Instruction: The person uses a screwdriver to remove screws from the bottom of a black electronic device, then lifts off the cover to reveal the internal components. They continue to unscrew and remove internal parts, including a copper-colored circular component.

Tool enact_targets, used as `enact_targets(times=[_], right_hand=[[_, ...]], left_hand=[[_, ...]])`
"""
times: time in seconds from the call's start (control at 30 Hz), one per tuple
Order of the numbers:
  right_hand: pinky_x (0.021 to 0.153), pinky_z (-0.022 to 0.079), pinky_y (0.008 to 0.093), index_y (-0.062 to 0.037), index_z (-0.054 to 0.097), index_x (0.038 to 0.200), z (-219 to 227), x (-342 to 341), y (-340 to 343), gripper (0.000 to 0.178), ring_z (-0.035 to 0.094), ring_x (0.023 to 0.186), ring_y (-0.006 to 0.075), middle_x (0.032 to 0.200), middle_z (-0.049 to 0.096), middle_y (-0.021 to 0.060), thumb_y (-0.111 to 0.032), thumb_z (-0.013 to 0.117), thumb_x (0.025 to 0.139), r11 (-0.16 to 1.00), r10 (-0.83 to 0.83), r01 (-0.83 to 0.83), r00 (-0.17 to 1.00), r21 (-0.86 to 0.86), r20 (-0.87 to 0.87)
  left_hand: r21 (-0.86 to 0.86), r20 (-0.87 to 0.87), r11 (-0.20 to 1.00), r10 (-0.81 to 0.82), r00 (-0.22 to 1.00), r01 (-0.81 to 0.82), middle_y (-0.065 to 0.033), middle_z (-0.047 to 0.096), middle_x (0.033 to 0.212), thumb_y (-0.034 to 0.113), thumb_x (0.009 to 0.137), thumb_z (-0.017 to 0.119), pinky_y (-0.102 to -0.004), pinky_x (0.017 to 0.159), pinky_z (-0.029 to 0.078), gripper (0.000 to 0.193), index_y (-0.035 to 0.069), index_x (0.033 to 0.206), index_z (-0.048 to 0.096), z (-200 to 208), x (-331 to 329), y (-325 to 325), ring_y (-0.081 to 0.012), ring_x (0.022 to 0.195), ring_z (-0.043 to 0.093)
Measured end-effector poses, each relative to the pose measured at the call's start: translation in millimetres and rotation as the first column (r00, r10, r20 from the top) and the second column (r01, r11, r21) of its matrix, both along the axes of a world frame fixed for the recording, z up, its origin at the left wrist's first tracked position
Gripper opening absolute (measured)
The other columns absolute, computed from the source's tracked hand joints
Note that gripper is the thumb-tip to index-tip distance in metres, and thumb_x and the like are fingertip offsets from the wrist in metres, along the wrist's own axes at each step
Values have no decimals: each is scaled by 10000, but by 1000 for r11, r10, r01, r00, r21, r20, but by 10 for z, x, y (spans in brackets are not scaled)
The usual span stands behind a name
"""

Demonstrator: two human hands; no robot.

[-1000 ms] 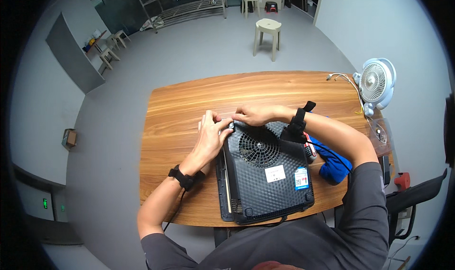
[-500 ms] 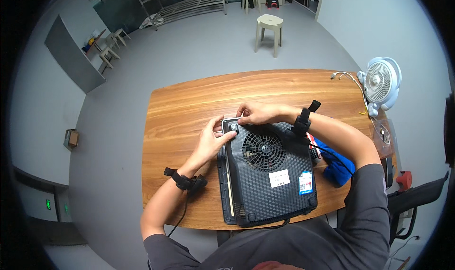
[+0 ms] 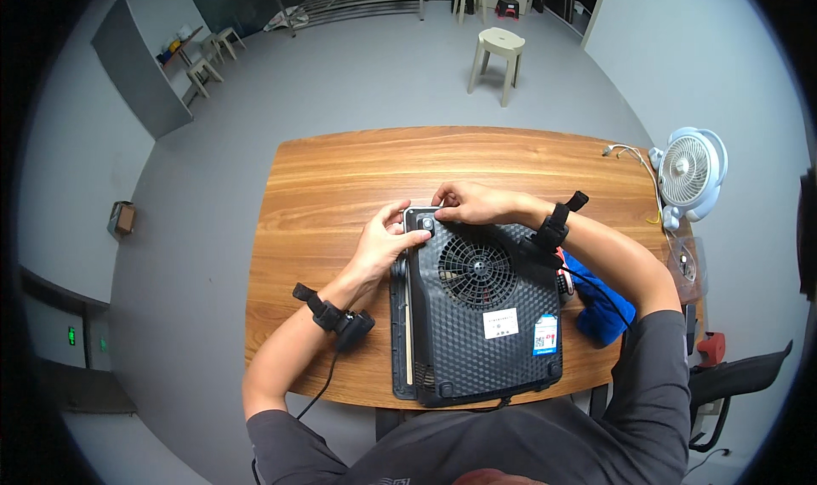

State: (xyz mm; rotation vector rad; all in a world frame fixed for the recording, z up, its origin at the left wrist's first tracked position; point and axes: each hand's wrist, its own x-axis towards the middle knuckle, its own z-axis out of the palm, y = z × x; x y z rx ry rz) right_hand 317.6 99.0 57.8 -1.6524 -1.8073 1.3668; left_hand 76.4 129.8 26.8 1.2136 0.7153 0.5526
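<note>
An induction cooker (image 3: 511, 370) lies upside down on the wooden table, its black textured underside facing up, with a round fan grille (image 3: 477, 270) and two stickers. Along its left side the black bottom cover stands apart from the shell (image 3: 400, 340) beneath, and a pale strip shows in the gap. My left hand (image 3: 381, 242) grips the far left corner, thumb on top beside a small foot with a shiny centre (image 3: 426, 224), fingers over the edge. My right hand (image 3: 468, 203) pinches the far edge just right of that corner. What lies under the fingertips is hidden.
Right of the cooker lie a blue cloth (image 3: 602, 310) and a remote-like keypad (image 3: 564, 282). A white fan (image 3: 685, 168), a cable and a clear plastic box (image 3: 688, 264) sit at the table's right edge. A black chair (image 3: 740, 379) stands at the right, a stool (image 3: 499, 47) beyond the table.
The view has shifted slightly. Both hands keep their hold at the cooker's far left corner, with only slight finger movement.
</note>
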Motion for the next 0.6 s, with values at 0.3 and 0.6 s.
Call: enact_targets(times=[0.3, 0.6], right_hand=[[791, 532, 328, 49, 585, 1254, 74, -28, -27, 434, 648, 919, 188, 1037, 706, 149, -275, 665, 977, 1000, -16, 16, 1000, -8, 6], [771, 534, 323, 46, 580, 1264, 51, -16, -25, 442, 649, 902, 177, 1028, 707, 140, -282, 665, 980, 1000, -16, 16, 1000, 10, -8]], left_hand=[[-7, 4, 1000, -8, 1000, 8, -135, 619, 1255, 46, 821, 827, -272, 914, 550, 782, -47, 1469, 399, 41, -5, 2, -150, 1082, 648], [-35, 76, 999, -32, 997, 35, -129, 663, 1225, 40, 823, 828, -278, 939, 549, 736, -36, 1441, 435, 14, -16, 34, -153, 1102, 646]])
